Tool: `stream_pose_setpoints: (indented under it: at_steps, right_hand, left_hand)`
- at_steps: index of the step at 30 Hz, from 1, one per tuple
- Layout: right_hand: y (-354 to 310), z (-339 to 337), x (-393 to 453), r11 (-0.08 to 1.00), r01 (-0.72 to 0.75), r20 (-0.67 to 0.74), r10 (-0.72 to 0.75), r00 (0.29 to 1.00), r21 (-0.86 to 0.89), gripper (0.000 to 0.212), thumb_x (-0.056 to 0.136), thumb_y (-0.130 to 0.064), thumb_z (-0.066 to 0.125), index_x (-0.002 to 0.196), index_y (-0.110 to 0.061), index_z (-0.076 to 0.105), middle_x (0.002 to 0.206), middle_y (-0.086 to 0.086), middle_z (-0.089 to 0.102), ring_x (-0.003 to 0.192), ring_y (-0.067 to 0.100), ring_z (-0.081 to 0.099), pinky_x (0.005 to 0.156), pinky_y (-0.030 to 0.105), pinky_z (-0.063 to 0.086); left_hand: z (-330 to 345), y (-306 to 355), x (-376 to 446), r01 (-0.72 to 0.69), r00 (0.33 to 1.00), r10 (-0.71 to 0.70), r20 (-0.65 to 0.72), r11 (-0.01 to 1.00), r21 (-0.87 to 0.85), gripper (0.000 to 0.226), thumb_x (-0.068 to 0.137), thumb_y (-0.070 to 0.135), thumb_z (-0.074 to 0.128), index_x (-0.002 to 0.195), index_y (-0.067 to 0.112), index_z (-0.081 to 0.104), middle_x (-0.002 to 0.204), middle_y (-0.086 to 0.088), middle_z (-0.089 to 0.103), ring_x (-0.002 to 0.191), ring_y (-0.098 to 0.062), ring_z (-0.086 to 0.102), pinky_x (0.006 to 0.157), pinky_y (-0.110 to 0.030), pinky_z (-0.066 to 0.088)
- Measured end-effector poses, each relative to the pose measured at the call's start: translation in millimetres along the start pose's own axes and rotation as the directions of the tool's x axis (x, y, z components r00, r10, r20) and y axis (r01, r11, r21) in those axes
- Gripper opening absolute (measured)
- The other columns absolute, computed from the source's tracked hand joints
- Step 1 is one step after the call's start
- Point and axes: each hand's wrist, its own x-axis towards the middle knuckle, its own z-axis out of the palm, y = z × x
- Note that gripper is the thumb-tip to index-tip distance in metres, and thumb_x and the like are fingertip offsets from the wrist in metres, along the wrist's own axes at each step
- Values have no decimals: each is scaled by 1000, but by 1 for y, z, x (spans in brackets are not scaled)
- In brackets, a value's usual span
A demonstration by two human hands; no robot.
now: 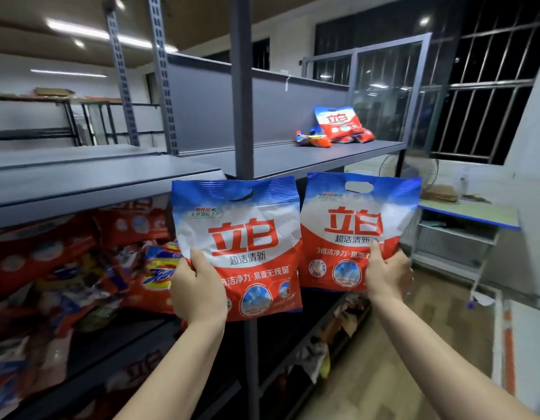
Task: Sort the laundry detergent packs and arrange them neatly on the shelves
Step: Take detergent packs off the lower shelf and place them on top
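Red, white and blue glossy plastic fills the middle of the head view: two matching laundry detergent packs with punched handle holes along their blue top edges, held upright side by side in front of the dark grey metal shelving upright (243, 86). The left hand (198, 291) grips the left detergent pack (241, 237) at its lower left corner, thumb laid across the front and fingers hidden behind. The right hand (388, 275) pinches the right detergent pack (350, 225) at its lower right edge, thumb pressed on the red band of the front face. The two packs nearly touch along their inner edges, the left one sitting a little lower and nearer the camera.

Above and beyond the right-hand grip, the grey upper shelf board (293, 159) carries a small cluster of packs: one red and white pack of the same kind (338, 121) leans upright against the back panel, with a flat orange-red pack (312, 139) lying just beside it to the left.

Left of the left-hand grip, under a grey shelf board, a jumbled heap of red, blue and yellow detergent packs (65, 268) lies across the lower shelf, blurred. Beyond the right hand stand a pale desk with a blue edge (474, 212) and barred dark windows (490, 86).
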Motion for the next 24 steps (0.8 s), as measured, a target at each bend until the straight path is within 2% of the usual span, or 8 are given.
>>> stream_pose_setpoints:
  at_steps: [4,7,9,13,17,19,21,24]
  right_hand:
    - [16,-8,49,1000,-13,-54,12,998,-7,34,92,-44,55,89,-12,66,95,14,72,78,29,64,72,31,44]
    - [28,-8,95,1000,-2,-39,3,999,23,28,92,-45,54,84,-19,62,94,12,72,79,29,66,77,38,53]
    - [36,-8,130,1000,-3,-51,4,999,13,31,92,-45,54,86,-16,64,94,14,72,81,32,66,77,39,52]
    - [49,-5,201,999,25,-77,-21,997,47,31,91,-43,57,87,-14,67,93,15,72,73,27,62,69,30,43]
    - [56,-5,265,998,31,-114,-25,993,46,28,91,-43,57,79,-18,60,92,19,71,76,31,63,66,29,36]
    - [59,-6,296,998,47,-117,-41,992,46,27,92,-43,57,77,-20,56,92,18,70,77,32,63,66,29,36]
    - [63,-9,326,997,58,-123,-52,991,47,27,92,-43,56,78,-20,56,92,17,70,76,30,61,67,30,37]
    - [70,-10,365,997,47,-136,-38,990,62,35,92,-45,55,85,-12,63,95,17,70,78,31,63,68,32,43]
  left_hand:
    - [53,14,-9,-14,1000,14,21,1000,-15,45,96,44,33,66,14,47,69,-2,57,69,-27,54,66,-36,42]
    - [102,27,-16,-19,1000,20,23,999,-41,43,96,44,33,69,15,50,70,-1,57,68,-25,55,59,-29,38]
    - [138,36,-22,-6,1000,7,27,998,-65,42,95,46,34,73,15,52,76,-4,62,72,-27,58,68,-36,47]
    - [210,57,-35,5,1000,-3,21,996,-85,37,95,45,35,75,20,53,75,2,61,72,-24,59,71,-35,45]
    - [274,78,-42,31,1000,-31,-4,994,-107,39,92,46,34,86,17,59,91,-6,68,83,-30,64,83,-46,52]
    - [304,93,-42,19,999,-23,-34,992,-126,38,93,44,35,90,15,61,95,-10,68,87,-33,64,83,-41,51]
    - [333,110,-42,-11,998,3,-70,993,-114,40,94,39,37,96,10,64,102,-16,67,92,-37,61,75,-33,43]
    - [374,132,-39,-51,995,43,-86,994,-97,41,95,37,37,98,7,65,107,-18,66,95,-39,58,71,-33,34]
